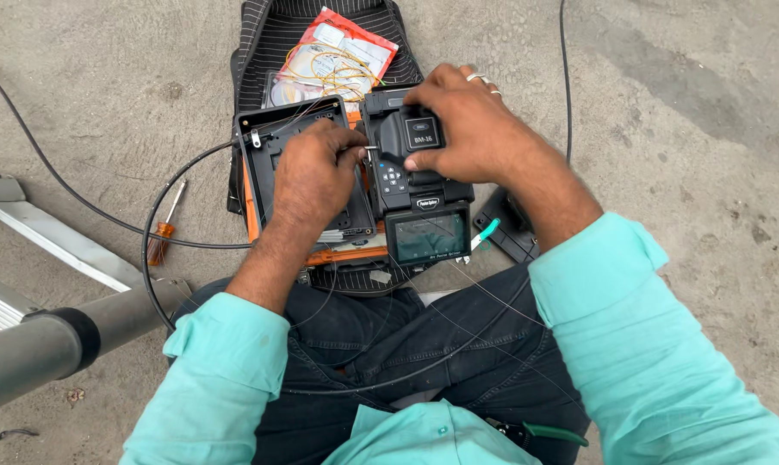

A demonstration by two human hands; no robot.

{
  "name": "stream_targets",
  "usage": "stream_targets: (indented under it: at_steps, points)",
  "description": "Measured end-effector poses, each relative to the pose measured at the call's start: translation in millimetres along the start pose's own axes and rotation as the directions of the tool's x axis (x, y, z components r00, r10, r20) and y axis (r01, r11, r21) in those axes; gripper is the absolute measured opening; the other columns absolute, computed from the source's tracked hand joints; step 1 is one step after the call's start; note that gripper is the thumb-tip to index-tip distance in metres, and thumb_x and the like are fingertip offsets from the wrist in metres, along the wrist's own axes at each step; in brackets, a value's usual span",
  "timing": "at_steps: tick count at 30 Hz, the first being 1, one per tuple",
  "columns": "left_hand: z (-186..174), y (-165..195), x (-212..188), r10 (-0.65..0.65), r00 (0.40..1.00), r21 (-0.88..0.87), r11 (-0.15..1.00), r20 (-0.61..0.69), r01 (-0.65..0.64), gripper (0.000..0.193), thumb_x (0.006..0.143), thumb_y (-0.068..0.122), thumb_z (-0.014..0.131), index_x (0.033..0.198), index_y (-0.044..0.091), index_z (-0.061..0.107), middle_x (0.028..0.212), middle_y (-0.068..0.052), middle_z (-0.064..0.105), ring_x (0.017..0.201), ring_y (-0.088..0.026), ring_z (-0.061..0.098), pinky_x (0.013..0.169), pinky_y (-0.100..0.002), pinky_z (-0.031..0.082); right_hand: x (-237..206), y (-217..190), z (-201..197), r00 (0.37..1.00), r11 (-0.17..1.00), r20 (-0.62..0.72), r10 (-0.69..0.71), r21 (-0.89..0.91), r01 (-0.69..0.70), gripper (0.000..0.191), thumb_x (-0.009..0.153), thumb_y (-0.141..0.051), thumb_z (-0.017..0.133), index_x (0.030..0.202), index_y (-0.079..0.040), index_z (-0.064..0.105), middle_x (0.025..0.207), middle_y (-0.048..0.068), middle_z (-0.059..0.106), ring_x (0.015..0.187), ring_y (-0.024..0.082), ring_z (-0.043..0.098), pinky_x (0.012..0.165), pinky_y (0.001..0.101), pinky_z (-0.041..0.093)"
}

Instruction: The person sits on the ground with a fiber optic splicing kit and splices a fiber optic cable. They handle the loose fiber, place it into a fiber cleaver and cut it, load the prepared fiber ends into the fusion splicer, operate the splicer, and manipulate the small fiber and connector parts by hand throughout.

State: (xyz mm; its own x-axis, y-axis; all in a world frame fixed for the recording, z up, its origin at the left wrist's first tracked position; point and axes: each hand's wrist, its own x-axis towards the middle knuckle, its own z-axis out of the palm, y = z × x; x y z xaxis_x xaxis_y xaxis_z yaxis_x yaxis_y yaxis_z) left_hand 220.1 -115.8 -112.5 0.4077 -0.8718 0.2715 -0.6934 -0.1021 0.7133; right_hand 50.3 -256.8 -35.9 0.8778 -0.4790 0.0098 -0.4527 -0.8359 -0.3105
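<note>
Two bare hands are at work on a black box-shaped fibre splicing machine point(415, 181) that sits on the concrete ground between the person's knees, its small colour screen point(430, 237) lit and tilted toward them. The right hand point(462, 120) lies over the machine's hinged top cover, fingers curled and pressing on it — a loose clasp, not a tight fist. The left hand point(316, 172) rests at the machine's left side, thumb and forefinger pinched together at the point where a thin fibre strand point(368, 149) enters; whether the strand is truly held there I cannot tell, it is so fine.

Judging by this, the fibre seems already laid in and the cover is down or nearly so; the screen's picture is too small to read, so the joint itself looks not yet finished.

Beside the machine stands an open black plastic tray point(273, 142), fed by a black cable point(161, 202), with an orange-handled screwdriver point(161, 237) nearby.
</note>
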Motion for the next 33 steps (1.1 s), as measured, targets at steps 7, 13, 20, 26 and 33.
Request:
stream_targets:
  at_steps: [7,13,20,26,33]
  points:
    - [-2,6,0,0.022,0.999,0.024,0.999,-0.046,-0.021,0.012,0.086,0.014,0.08,0.097,0.01,0.08,0.093,-0.008,0.072,0.088,-0.03,0.07,0.074,-0.042,0.054,-59,-12,-10,0.901,0.941,-0.318,-0.294,0.067,0.33,0.056,0.071,-0.006,0.09,0.115,-0.008,0.057,0.149,0.014,0.049,0.143,0.038,0.046,0.118,0.0491,0.042]
    - [-2,9,4,-0.014,1.0,-0.057,0.998,0.004,0.014,0.014,0.084,0.014,0.08,0.098,0.011,0.079,0.093,-0.006,0.073,0.085,-0.027,0.072,0.074,-0.04,0.055,-77,-4,-4,0.903,0.909,-0.284,-0.323,0.172,0.38,0.072,0.059,-0.016,0.088,0.125,-0.005,0.059,0.145,0.016,0.051,0.14,0.041,0.046,0.116,0.0515,0.041]
    - [-2,14,3,0.12,0.993,0.072,0.99,0.011,-0.121,0.017,0.085,0.008,0.075,0.101,0.008,0.079,0.095,-0.01,0.071,0.09,-0.031,0.069,0.079,-0.042,0.055,-32,36,5,0.971,0.935,-0.197,-0.135,0.298,0.19,0.032,0.079,-0.025,0.082,0.108,-0.013,0.075,0.115,0.005,0.065,0.119,0.026,0.059,0.106,0.0488,0.041]
    - [-3,22,-2,0.135,0.989,0.224,0.964,0.059,-0.145,0.025,0.084,0.005,0.07,0.107,0.009,0.078,0.103,-0.009,0.069,0.1,-0.031,0.067,0.084,-0.044,0.055,-5,60,16,0.958,0.959,-0.074,-0.278,0.035,0.281,0.024,0.075,-0.026,0.085,0.097,-0.016,0.08,0.103,0.001,0.067,0.113,0.023,0.057,0.108,0.0525,0.03]
    - [-5,26,-3,0.142,0.988,0.28,0.948,0.055,-0.152,0.027,0.084,0.005,0.069,0.109,0.011,0.078,0.103,-0.007,0.069,0.101,-0.029,0.067,0.084,-0.043,0.055,12,67,15,0.964,0.97,-0.132,-0.232,0.046,0.24,0.015,0.093,-0.026,0.077,0.106,-0.02,0.081,0.109,-0.001,0.067,0.111,0.021,0.06,0.111,0.0483,0.034]
